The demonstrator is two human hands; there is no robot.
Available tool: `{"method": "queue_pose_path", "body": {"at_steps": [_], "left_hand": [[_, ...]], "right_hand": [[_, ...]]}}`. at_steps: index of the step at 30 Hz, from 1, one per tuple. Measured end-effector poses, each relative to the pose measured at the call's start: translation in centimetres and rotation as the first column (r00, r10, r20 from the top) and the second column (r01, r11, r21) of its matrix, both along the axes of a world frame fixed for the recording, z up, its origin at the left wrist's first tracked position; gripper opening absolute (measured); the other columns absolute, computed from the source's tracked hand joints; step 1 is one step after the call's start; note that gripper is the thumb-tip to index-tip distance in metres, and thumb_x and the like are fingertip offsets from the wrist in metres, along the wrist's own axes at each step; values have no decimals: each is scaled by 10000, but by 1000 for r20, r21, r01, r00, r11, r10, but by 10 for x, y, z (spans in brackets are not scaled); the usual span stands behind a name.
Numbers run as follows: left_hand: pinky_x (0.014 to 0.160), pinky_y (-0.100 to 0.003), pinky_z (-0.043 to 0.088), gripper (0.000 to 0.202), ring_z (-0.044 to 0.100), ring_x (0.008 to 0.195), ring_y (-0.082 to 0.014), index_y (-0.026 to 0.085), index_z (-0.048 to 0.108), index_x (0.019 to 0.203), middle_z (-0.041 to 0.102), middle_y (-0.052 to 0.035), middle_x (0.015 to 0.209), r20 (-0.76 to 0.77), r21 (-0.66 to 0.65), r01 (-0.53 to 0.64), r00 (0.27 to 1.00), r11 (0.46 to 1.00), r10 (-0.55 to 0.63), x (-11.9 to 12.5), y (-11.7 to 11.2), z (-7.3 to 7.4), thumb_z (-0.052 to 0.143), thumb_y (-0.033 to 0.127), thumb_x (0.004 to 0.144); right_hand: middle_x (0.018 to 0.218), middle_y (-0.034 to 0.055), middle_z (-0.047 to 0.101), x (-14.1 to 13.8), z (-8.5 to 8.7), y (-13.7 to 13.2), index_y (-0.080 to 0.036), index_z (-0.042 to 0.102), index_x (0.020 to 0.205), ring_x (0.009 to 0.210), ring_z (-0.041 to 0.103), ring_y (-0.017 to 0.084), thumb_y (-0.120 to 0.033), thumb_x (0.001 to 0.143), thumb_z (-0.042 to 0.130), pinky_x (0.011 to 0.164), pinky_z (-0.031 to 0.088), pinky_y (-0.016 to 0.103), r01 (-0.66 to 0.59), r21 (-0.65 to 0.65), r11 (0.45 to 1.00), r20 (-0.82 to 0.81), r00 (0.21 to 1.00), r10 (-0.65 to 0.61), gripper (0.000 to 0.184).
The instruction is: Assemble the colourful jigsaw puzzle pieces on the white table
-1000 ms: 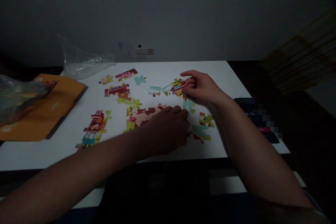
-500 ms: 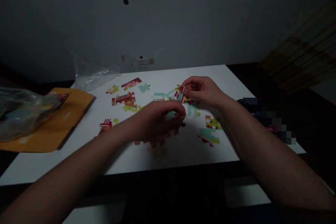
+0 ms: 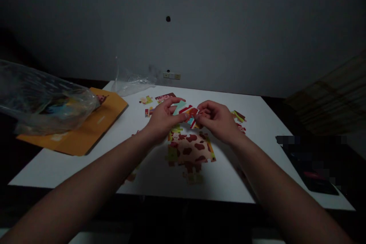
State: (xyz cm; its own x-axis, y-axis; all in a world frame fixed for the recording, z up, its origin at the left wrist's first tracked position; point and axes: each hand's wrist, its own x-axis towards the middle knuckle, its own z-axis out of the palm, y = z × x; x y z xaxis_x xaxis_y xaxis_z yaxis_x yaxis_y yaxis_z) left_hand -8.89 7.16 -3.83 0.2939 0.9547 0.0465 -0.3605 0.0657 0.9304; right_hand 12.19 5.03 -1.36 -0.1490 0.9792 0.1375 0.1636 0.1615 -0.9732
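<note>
Above the white table, my left hand [image 3: 162, 120] pinches colourful jigsaw puzzle pieces [image 3: 190, 111] with red, white and teal print. From the other side my right hand [image 3: 217, 119] grips them at their right edge, thumb and fingers closed. Whether they are fully joined I cannot tell. Just below my hands lies a joined puzzle section [image 3: 190, 148] showing a brown-spotted cow. Loose pieces [image 3: 147, 100] are scattered behind and left of my left hand, and another piece [image 3: 238, 116] shows beyond my right hand. My hands and forearms cover part of the table.
At the left, a clear plastic bag [image 3: 57, 99] with printed contents rests on an orange envelope [image 3: 105, 122]. Another crumpled plastic bag [image 3: 133, 83] stands at the table's back left corner. A dark, partly pixelated object [image 3: 311, 173] lies along the right edge. A wall rises behind the table.
My left hand has moved away from the front puzzle section to the pieces at my right hand, and both now hold them. The cow section has come into view. The camera view has shifted.
</note>
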Motion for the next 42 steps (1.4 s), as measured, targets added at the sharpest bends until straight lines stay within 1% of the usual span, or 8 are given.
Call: {"method": "queue_pose_path", "body": {"at_steps": [5,13,17,25,29,33,37,42], "left_hand": [[767,-307,637,278,798,807,-179,171,781,966,854,-88,980,-104,-12,88,991,996,-89,-3,6,-5,959,238,765],[693,-316,651,227,781,783,-196,181,766,906,827,-81,942,-231,15,122,966,992,-115,-7,10,-4,942,214,766],[621,-291,595,247,759,748,-196,191,754,896,790,-63,872,-323,57,102,943,993,-79,-11,12,-4,949,259,761],[610,-259,494,327,717,741,-165,189,717,868,772,-35,844,-423,103,223,892,969,-160,-17,18,-4,952,390,762],[646,-271,509,336,723,772,-176,178,747,937,791,-41,893,-496,113,265,850,958,-177,-22,21,2,939,352,723],[607,-258,479,448,687,675,-154,176,765,1084,782,-13,824,-533,69,323,812,944,-238,-25,21,7,947,272,687],[556,-243,430,572,642,586,-133,167,752,1201,763,16,756,-561,31,350,781,936,-273,-26,21,6,955,229,670],[497,-241,343,610,578,512,-129,179,787,1225,655,63,639,-561,96,270,810,958,-172,-25,23,1,992,244,654]], "right_hand": [[679,-37,672,-6,-19,-4,-237,718,886,596,609,121,-336,731,933,590,520,273,88,16,996,-47,995,-87,283],[687,-24,720,-5,-29,-11,-228,740,884,563,640,110,-350,703,1008,532,505,228,107,-32,994,-59,992,-109,345],[749,10,769,-6,-29,-13,-237,709,877,594,675,129,-417,730,1004,526,517,239,100,-55,993,-59,993,-103,376],[691,-10,740,-7,-33,-12,-240,693,864,542,647,128,-440,696,1026,486,494,244,84,-128,988,-69,993,-93,424],[713,11,758,-7,-29,-13,-235,733,834,595,677,146,-488,786,964,539,539,268,73,-91,993,-32,997,-76,346],[834,41,830,-5,-23,-14,-239,826,943,710,745,180,-466,809,930,651,615,314,51,-37,998,-20,998,-52,284],[789,39,826,-5,-25,-14,-228,835,973,600,694,165,-423,752,958,547,555,298,59,-88,994,43,998,-56,319],[752,28,819,-5,-27,-12,-239,843,956,574,691,160,-356,737,944,507,510,284,68,-64,996,28,997,-66,268]]}}
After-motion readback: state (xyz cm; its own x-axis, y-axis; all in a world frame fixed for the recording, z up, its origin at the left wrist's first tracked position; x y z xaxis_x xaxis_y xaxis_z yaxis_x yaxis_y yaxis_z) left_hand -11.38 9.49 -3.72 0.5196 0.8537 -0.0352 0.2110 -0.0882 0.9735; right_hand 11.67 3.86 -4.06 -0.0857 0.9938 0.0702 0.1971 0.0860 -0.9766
